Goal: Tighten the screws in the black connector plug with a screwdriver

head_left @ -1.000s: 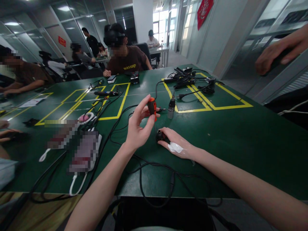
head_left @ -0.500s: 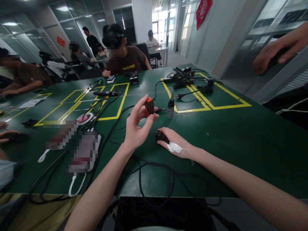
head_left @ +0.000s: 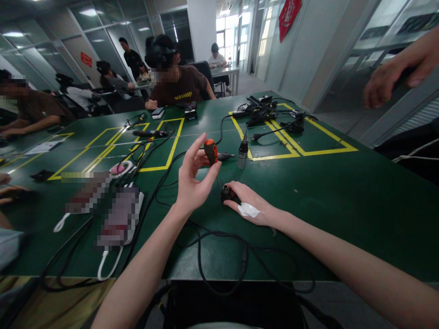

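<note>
here the left hand pinches an upright screwdriver directly above the small black plug the right hand pins to the table near its front edge.

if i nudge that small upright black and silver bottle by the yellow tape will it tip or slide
The small black and silver bottle stands tall on a narrow base, so it would probably tip rather than slide. It looks round, so once down it may roll across the flat green table.

- Screwdriver: orange and black handle.
- Connector: black.
- Table: dark green, yellow tape rectangles (3 outlined areas).
- Cables: black.
</note>
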Action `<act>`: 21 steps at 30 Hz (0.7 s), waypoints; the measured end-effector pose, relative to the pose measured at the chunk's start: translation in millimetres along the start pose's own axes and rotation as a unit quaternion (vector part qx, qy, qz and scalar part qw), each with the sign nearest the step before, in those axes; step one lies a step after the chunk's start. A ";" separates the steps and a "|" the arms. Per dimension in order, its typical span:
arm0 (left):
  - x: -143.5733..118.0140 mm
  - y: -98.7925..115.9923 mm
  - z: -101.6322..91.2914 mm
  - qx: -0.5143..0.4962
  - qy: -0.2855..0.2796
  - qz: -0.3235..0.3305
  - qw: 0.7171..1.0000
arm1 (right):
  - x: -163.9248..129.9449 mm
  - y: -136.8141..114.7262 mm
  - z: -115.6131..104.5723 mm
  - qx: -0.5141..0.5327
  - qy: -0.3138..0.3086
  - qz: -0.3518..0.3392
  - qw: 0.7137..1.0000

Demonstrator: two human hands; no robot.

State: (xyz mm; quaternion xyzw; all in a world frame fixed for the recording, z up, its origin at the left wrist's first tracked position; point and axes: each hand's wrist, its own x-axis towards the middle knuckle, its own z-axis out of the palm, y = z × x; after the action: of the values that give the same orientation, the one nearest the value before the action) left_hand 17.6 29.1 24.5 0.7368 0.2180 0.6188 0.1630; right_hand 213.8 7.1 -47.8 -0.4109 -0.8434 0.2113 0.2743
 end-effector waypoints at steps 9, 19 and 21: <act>0.8 -5.3 -2.6 0.035 0.020 0.022 0.999 | -0.5 0.7 0.3 -0.007 0.000 0.001 1.000; -0.6 1.8 -0.9 -0.013 -0.012 0.003 1.000 | 0.3 -0.7 -0.7 -0.013 -0.003 0.001 1.000; 0.2 1.2 -0.7 -0.004 -0.006 0.008 1.000 | 0.1 0.1 -0.4 -0.010 0.000 -0.001 1.000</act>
State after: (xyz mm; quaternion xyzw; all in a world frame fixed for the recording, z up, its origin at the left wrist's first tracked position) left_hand 17.1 28.1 25.4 0.7416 0.2088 0.6166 0.1620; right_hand 214.0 7.3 -47.5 -0.4131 -0.8457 0.2027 0.2702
